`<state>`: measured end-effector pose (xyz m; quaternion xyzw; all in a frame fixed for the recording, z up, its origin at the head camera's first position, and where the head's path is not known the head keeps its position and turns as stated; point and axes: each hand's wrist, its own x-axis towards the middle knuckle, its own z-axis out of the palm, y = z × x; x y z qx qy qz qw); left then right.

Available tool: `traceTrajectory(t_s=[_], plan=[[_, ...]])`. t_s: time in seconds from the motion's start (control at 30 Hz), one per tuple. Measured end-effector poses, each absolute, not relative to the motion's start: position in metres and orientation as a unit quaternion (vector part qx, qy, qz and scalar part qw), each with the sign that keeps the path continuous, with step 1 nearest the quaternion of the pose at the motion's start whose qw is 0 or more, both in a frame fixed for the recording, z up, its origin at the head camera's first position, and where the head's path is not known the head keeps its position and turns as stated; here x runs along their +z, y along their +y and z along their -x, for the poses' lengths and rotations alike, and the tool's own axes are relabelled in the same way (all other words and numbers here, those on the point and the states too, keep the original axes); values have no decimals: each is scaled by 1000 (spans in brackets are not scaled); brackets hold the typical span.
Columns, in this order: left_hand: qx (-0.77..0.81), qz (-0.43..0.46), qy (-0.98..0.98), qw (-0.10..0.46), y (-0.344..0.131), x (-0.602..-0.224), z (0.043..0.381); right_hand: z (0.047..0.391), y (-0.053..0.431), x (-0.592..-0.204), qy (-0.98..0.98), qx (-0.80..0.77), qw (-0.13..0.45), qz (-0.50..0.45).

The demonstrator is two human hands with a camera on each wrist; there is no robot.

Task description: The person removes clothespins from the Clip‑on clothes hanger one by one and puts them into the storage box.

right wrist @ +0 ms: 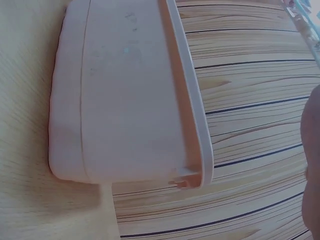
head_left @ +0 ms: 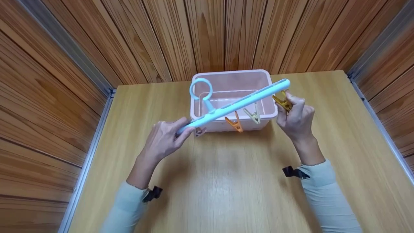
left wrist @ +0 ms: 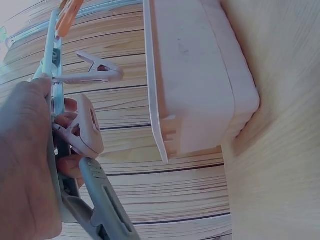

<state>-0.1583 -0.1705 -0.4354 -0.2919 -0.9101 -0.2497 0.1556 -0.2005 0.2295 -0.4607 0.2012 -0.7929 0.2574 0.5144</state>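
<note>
My left hand grips the left end of a light blue clip hanger, which tilts up toward the right above a pink basin. A round hook rises from its bar. An orange clothespin and a pale yellow clothespin hang below the bar. In the left wrist view, pale pink clothespins and a grey clothespin show close to the left fingers. Just under the hanger's right end, my right hand pinches a mustard yellow clothespin between thumb and fingers.
The pink basin stands at the back of the wooden table, close to the wood-plank wall. Metal rails run along the side walls. Both wrists wear small black cameras.
</note>
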Motion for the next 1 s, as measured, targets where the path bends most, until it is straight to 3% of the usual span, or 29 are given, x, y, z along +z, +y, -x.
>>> traceTrajectory(t_s=[0.1, 0.27, 0.37, 0.6, 1.0], plan=[[-251, 278, -912, 165, -173, -436, 160, 198, 231, -453, -818, 309, 429, -227], [-252, 263, -917, 165, -174, -438, 161, 195, 231, -437, -843, 437, 233, -210], [-255, 262, -916, 164, -173, -438, 161, 194, 231, -431, -840, 480, 163, -191], [-258, 263, -916, 157, -173, -438, 162, 195, 231, -430, -792, 552, 170, -197], [-262, 256, -919, 147, -172, -439, 162, 195, 232, -426, -808, 535, 154, -195]])
